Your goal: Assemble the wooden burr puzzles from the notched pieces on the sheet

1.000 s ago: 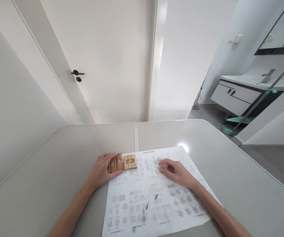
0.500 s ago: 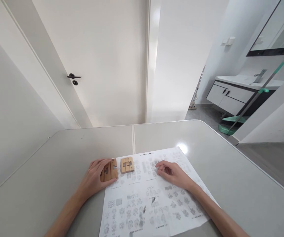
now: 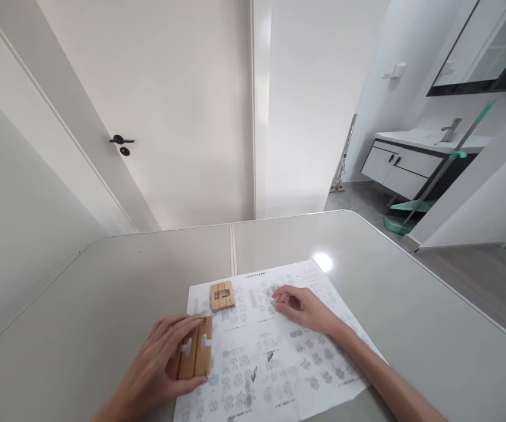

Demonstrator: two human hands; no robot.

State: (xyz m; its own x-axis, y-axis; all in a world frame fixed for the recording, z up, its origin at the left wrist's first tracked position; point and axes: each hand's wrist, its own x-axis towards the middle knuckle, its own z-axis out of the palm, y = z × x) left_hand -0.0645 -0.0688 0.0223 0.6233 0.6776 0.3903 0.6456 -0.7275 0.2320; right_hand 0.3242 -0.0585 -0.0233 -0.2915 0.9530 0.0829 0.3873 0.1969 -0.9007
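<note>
My left hand (image 3: pixel 158 363) grips a group of notched wooden puzzle bars (image 3: pixel 195 353) lying side by side at the near left edge of a printed sheet of diagrams (image 3: pixel 274 346). Its fingers curl over the far ends and its thumb presses the near end. A second cluster of wooden bars (image 3: pixel 221 295) lies alone near the sheet's far left corner. My right hand (image 3: pixel 308 309) rests on the middle of the sheet, fingers loosely curled with the tips on the paper, holding nothing I can see.
The grey table (image 3: pixel 103 281) has a seam down its middle and rounded far corners. A white door with a black handle (image 3: pixel 121 140) stands behind it. To the right is a bathroom vanity (image 3: pixel 411 164) and a green mop (image 3: pixel 437 176) leaning on the wall.
My left hand has drawn its group of bars toward me, away from the other cluster. The right hand has stayed on the sheet.
</note>
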